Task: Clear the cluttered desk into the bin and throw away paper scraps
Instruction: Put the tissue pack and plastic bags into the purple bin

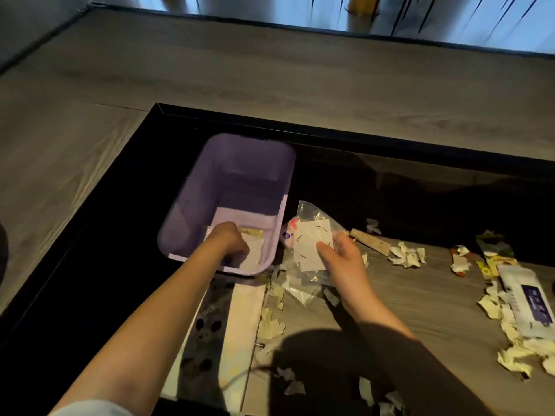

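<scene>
A purple plastic bin stands at the desk's left end. My left hand reaches down inside it, fingers curled over white paper on the bin's bottom; whether it grips the paper is unclear. My right hand is just right of the bin, holding a clear plastic bag with a white card in it. Torn paper scraps lie scattered over the grey wooden desk.
A wooden stick lies behind my right hand. A white packet with purple print and colourful wrappers sit at the right edge. A printed sheet lies under my left forearm. More scraps line the desk near the bin.
</scene>
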Motion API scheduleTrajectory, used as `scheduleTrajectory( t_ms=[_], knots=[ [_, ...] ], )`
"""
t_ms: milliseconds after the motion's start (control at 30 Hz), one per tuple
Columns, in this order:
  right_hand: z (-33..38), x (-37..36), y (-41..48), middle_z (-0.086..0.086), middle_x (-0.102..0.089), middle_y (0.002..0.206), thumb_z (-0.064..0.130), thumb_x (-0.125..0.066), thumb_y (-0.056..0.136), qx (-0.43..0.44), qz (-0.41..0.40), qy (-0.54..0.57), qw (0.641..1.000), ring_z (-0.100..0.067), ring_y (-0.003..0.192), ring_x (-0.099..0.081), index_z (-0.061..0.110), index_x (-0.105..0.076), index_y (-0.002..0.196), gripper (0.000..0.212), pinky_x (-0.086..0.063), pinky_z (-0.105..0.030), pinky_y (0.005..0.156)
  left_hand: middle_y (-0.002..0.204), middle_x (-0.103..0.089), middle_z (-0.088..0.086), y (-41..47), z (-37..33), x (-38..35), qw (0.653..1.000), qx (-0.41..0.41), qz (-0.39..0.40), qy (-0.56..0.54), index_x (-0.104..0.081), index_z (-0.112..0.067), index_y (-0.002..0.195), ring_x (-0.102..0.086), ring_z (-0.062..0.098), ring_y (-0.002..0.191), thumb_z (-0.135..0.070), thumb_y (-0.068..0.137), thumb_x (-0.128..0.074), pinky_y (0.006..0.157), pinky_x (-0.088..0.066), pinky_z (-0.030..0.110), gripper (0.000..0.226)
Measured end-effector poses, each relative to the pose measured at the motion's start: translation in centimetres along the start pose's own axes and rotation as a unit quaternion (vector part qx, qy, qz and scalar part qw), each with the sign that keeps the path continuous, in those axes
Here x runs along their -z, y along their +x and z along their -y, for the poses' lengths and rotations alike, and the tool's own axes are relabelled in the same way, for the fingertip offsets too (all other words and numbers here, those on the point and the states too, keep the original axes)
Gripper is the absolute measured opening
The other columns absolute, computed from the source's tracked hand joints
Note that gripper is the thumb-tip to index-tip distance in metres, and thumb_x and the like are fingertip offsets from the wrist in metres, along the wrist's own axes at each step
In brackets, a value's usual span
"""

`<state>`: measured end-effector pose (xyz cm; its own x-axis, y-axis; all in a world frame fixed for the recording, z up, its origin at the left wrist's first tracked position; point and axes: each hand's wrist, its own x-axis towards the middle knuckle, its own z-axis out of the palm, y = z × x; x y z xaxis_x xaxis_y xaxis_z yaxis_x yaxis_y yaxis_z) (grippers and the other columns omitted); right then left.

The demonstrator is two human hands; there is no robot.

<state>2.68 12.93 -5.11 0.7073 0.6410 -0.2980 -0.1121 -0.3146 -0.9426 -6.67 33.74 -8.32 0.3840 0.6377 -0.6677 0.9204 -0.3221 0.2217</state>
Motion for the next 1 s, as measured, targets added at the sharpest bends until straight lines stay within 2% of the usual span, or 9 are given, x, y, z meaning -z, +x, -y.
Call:
scheduleTrajectory(
  t_ms=[133, 233, 300, 433, 567, 700, 767, 867, 1000],
  knots=[
    [0.0, -0.1, -0.3, -0.006, -0.065, 0.111, 0.015, -0.052, 0.092, 0.001, 0.013, 0.016, 1.0, -0.023, 0.109, -0.06, 0.019, -0.06, 0.105, 0.015, -0.047, -0.045, 0.097, 0.118, -0.055, 0.012, -0.7, -0.6, -0.2, 0.99, 0.037, -0.095, 0.093, -0.045, -0.009, 0.122, -0.057, 0.031, 0.107, -0.032, 0.069, -0.073, 0.089, -0.051, 0.04, 0.065],
    [0.2, 0.0, -0.5, 0.002, -0.066, 0.107, 0.008, -0.052, 0.092, -0.003, 0.025, 0.03, 0.999, -0.015, 0.104, -0.061, 0.019, -0.06, 0.104, 0.019, -0.048, -0.033, 0.09, 0.13, -0.04, 0.015, -2.4, -1.3, -0.1, 0.965, -0.064, -0.244, 0.075, -0.037, -0.008, 0.127, -0.046, 0.034, 0.116, -0.032, 0.083, -0.063, 0.092, -0.044, 0.045, 0.057],
    [0.3, 0.1, -0.6, -0.003, -0.067, 0.107, 0.007, -0.053, 0.091, -0.011, 0.026, 0.032, 0.999, -0.019, 0.103, -0.062, 0.017, -0.061, 0.103, 0.017, -0.05, -0.036, 0.091, 0.125, -0.043, 0.012, -4.5, -2.0, -0.4, 0.941, -0.168, -0.282, -0.08, -0.048, -0.007, 0.121, -0.049, 0.029, 0.109, -0.03, 0.087, -0.06, 0.09, -0.043, 0.038, 0.043],
    [0.9, -0.6, -0.6, -0.011, -0.068, 0.104, 0.006, -0.055, 0.09, -0.002, 0.049, 0.03, 0.998, -0.026, 0.099, -0.065, 0.014, -0.061, 0.107, 0.019, -0.053, -0.039, 0.085, 0.104, -0.054, -0.001, -9.0, -3.1, -1.7, 0.895, -0.253, -0.122, -0.346, -0.061, -0.026, 0.088, -0.054, 0.013, 0.092, -0.026, 0.09, -0.055, 0.079, -0.043, 0.024, 0.006],
    [2.0, -2.2, -0.6, 0.008, -0.067, 0.101, 0.003, -0.054, 0.09, 0.038, 0.103, 0.01, 0.994, -0.006, 0.093, -0.065, 0.023, -0.058, 0.112, 0.03, -0.053, -0.019, 0.076, 0.087, -0.054, -0.003, -9.2, -2.0, -1.7, 0.885, -0.229, -0.134, -0.383, -0.054, -0.021, 0.079, -0.051, 0.009, 0.077, -0.014, 0.089, -0.056, 0.064, -0.041, 0.015, 0.012],
    [2.4, -4.3, 1.1, -0.003, -0.061, 0.087, 0.009, -0.057, 0.089, 0.058, 0.097, -0.067, 0.991, -0.017, 0.083, -0.06, 0.014, -0.059, 0.086, 0.007, -0.049, -0.024, 0.074, 0.066, -0.048, -0.004, -7.5, 0.2, 0.8, 0.869, -0.194, -0.19, -0.413, -0.049, -0.024, 0.069, -0.043, 0.012, 0.061, -0.008, 0.088, -0.058, 0.061, -0.036, 0.025, 0.026],
    [2.0, -5.0, 2.0, 0.005, -0.058, 0.086, 0.011, -0.055, 0.09, 0.089, 0.08, -0.13, 0.984, -0.014, 0.085, -0.057, 0.014, -0.064, 0.094, 0.01, -0.047, -0.021, 0.075, 0.062, -0.047, -0.003, -6.4, 1.5, 2.7, 0.851, -0.165, -0.267, -0.421, -0.047, -0.025, 0.067, -0.042, 0.013, 0.059, -0.005, 0.086, -0.058, 0.058, -0.035, 0.028, 0.03],
    [1.5, -5.0, 3.0, 0.007, -0.061, 0.105, 0.014, -0.054, 0.091, 0.206, 0.062, -0.299, 0.93, -0.012, 0.104, -0.052, 0.017, -0.064, 0.11, 0.022, -0.046, -0.025, 0.087, 0.069, -0.052, 0.001, -4.8, 3.1, 5.1, 0.884, -0.109, -0.321, -0.321, -0.05, -0.015, 0.075, -0.05, 0.019, 0.069, -0.006, 0.086, -0.058, 0.067, -0.036, 0.028, 0.016],
    [0.6, -4.9, 3.4, 0.0, -0.047, 0.142, 0.025, -0.05, 0.095, 0.243, 0.104, -0.431, 0.863, -0.018, 0.136, -0.033, 0.017, -0.057, 0.127, 0.034, -0.028, -0.035, 0.111, 0.103, -0.062, 0.022, -2.2, 3.9, 5.1, 0.966, -0.046, -0.233, -0.097, -0.058, -0.003, 0.096, -0.058, 0.035, 0.101, -0.007, 0.087, -0.053, 0.072, -0.039, 0.032, 0.011]
  ],
)
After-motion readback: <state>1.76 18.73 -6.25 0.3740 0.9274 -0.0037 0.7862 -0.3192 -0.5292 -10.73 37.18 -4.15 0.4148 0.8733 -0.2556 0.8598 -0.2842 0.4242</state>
